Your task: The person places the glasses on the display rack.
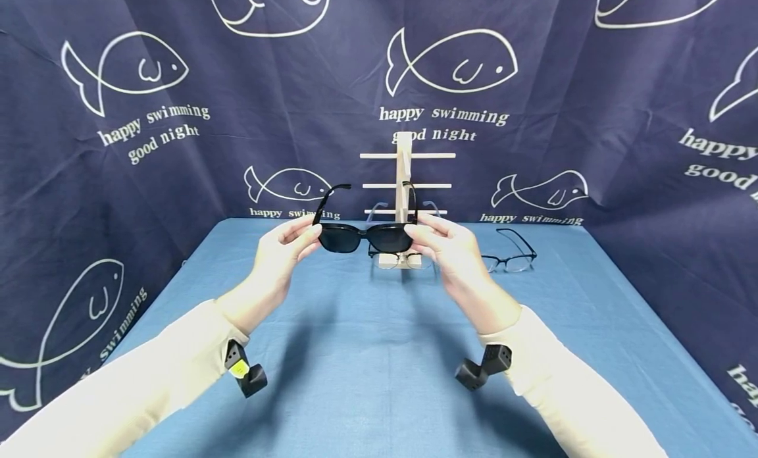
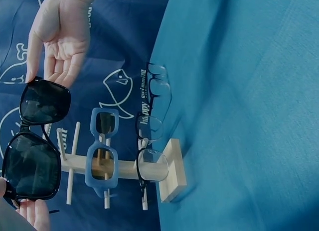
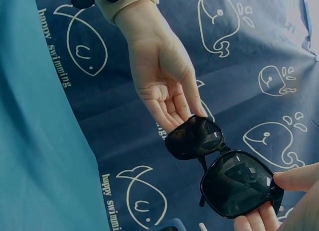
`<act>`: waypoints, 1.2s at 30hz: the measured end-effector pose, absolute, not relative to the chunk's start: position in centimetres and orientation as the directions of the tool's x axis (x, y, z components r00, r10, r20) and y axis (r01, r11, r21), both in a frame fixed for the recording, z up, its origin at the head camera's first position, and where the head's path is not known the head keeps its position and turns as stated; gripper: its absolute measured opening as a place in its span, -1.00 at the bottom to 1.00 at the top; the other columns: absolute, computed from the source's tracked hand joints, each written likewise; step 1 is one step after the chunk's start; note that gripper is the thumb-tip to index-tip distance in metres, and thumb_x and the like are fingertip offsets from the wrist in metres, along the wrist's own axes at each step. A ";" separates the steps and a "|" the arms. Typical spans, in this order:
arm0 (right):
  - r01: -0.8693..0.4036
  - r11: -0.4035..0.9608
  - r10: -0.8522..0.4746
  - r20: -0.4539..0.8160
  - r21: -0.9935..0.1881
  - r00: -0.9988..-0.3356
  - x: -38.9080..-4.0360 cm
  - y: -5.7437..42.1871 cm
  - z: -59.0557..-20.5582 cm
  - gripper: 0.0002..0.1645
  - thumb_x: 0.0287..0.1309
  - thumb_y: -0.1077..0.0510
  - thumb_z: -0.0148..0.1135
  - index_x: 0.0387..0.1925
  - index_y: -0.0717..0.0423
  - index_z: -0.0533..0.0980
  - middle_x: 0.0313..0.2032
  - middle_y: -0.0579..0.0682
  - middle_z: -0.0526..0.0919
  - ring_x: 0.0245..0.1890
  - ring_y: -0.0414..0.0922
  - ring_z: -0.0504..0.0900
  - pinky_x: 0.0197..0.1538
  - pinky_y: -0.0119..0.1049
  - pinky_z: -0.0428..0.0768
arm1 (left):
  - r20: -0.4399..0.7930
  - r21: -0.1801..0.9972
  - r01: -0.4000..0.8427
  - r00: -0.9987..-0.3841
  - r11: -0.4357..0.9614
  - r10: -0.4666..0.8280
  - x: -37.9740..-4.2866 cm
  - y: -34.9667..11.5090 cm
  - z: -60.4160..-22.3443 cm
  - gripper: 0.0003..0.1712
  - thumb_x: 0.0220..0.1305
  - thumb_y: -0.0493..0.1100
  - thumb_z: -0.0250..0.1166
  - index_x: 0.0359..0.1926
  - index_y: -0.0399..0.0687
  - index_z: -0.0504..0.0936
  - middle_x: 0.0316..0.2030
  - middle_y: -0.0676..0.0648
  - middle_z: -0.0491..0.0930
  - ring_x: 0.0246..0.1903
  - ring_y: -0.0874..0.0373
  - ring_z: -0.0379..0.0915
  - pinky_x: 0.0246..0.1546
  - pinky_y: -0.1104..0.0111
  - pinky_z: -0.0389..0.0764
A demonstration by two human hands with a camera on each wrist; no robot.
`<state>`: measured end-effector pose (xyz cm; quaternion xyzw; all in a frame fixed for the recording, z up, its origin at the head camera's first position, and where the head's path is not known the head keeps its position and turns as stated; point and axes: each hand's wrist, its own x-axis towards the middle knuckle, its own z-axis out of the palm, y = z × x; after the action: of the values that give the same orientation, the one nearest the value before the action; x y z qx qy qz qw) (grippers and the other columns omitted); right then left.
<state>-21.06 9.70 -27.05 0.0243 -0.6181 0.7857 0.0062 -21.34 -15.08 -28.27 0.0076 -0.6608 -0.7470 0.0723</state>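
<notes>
Black sunglasses with dark lenses (image 1: 387,238) are held up in front of the wooden stand, temples pointing away toward the backdrop. My left hand (image 1: 277,257) pinches their left end between thumb and fingers, and my right hand (image 1: 458,257) pinches the right end. In the left wrist view, the sunglasses (image 2: 32,166) show both lenses, with my right hand (image 2: 65,47) at the far end. From the right wrist, my left hand (image 3: 162,76) grips one corner of the frame, while my right hand (image 3: 299,188) is partly cut off at the edge.
A wooden peg stand (image 1: 404,145) rises at the back of the blue table (image 1: 367,359). It bears blue-framed sunglasses (image 2: 89,164) and, lower, dark-rimmed clear glasses (image 2: 139,171). Another pair of clear eyeglasses (image 1: 518,263) rests on the table at right. A navy fish-print curtain (image 1: 331,102) encloses the table.
</notes>
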 end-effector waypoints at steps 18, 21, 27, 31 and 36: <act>-0.014 -0.197 0.033 0.008 -0.980 -0.999 -21.9 11.2 -27.2 -0.37 0.20 0.27 0.24 0.30 0.32 0.34 0.10 0.13 0.54 -0.33 -0.28 0.67 0.14 -0.34 0.61 | 0.077 0.989 0.088 -0.993 -0.121 -0.091 -23.0 -13.4 -28.3 -0.48 0.26 -0.24 0.32 0.22 -0.31 0.48 -0.26 0.10 0.63 -0.30 0.37 0.61 0.10 0.33 0.62; -0.003 -0.209 0.034 -0.004 -0.978 -0.999 -22.1 11.4 -27.3 -0.36 0.21 0.27 0.23 0.31 0.31 0.33 0.25 0.21 0.44 -0.31 -0.26 0.68 0.19 -0.34 0.58 | 0.084 0.987 0.095 -0.992 -0.126 -0.089 -23.2 -13.1 -28.4 -0.50 0.27 -0.27 0.30 0.22 -0.31 0.49 -0.25 0.09 0.63 -0.30 0.38 0.61 0.09 0.34 0.63; 0.024 -0.205 0.040 -0.033 -0.978 -0.999 -22.3 11.8 -27.5 -0.36 0.22 0.25 0.23 0.32 0.28 0.33 0.23 0.18 0.45 -0.27 -0.25 0.68 0.26 -0.30 0.52 | 0.087 0.987 0.097 -0.992 -0.128 -0.087 -23.5 -12.6 -28.4 -0.51 0.28 -0.28 0.28 0.22 -0.32 0.48 -0.27 0.09 0.63 -0.31 0.38 0.61 0.13 0.27 0.61; 0.026 -0.206 0.033 -0.034 -0.978 -0.999 -22.3 12.1 -27.3 -0.35 0.22 0.24 0.24 0.32 0.29 0.32 0.05 0.06 0.57 -0.29 -0.25 0.68 0.25 -0.32 0.53 | 0.085 0.987 0.096 -0.993 -0.132 -0.081 -23.7 -12.5 -28.5 -0.51 0.27 -0.29 0.28 0.21 -0.31 0.49 -0.26 0.09 0.63 -0.29 0.37 0.61 0.08 0.32 0.64; 0.024 -0.224 0.026 -0.031 -0.974 -0.999 -22.5 12.6 -27.1 -0.34 0.23 0.27 0.22 0.33 0.34 0.29 -0.24 -0.20 0.64 -0.34 -0.28 0.68 0.10 -0.43 0.60 | 0.090 0.985 0.099 -0.993 -0.141 -0.070 -24.0 -12.3 -28.4 -0.52 0.28 -0.30 0.28 0.21 -0.33 0.49 -0.28 0.10 0.63 -0.29 0.37 0.61 0.03 0.38 0.65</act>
<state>-22.46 12.55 -27.07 -0.0200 -0.6228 0.7821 0.0005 -24.00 -12.29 -28.40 -0.0113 -0.6528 -0.7553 0.0559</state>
